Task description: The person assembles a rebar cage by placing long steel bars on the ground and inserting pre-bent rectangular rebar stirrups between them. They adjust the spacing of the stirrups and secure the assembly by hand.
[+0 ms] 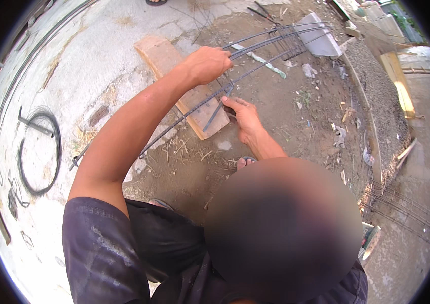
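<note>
My left hand is closed around the upper long steel bars of a rebar cage, its knuckles on top. The cage runs from lower left to upper right, with several stirrups bunched at its far end. My right hand lies lower and to the right, thumb and fingers closed on a thin bent steel bar that slants down across a wooden board. This bar's upper end meets the lower long rebar; whether it is tied there I cannot tell. The right fingertips are partly hidden.
A white block props up the cage's far end. Coiled black wire and loose stirrups lie on the pale concrete at left. Scraps litter the dirt at right, beside a concrete edge. Another rebar cage lies beyond it.
</note>
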